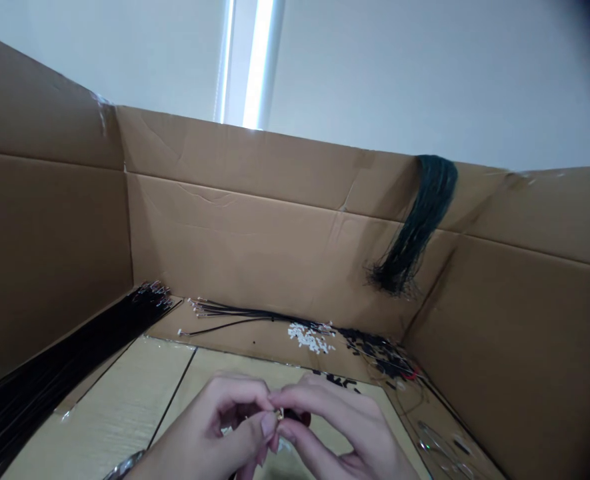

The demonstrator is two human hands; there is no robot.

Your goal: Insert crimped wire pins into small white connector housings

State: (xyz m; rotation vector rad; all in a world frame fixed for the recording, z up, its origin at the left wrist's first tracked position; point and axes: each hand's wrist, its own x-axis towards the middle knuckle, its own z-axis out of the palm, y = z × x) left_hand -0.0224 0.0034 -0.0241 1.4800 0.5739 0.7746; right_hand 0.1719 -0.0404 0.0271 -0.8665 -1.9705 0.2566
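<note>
Head cam: L hand (201, 421) & R hand (355, 421) fingertips pinched on tiny pc (280, 414), mostly hidden, ID unclear. Blk cables (75, 353) cut off, L edge.

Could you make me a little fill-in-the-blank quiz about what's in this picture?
1. The tall walls are made of ____.
2. The heaped small pieces, left of the scattered black pieces, are coloured ____.
3. The dark bundle of strands hangs toward the picture's ____ side.
4. Of the left hand and right hand, pinching a tiny part, the one wearing a silvery band is the ____.

Missing words: cardboard; white; right; left.
</note>
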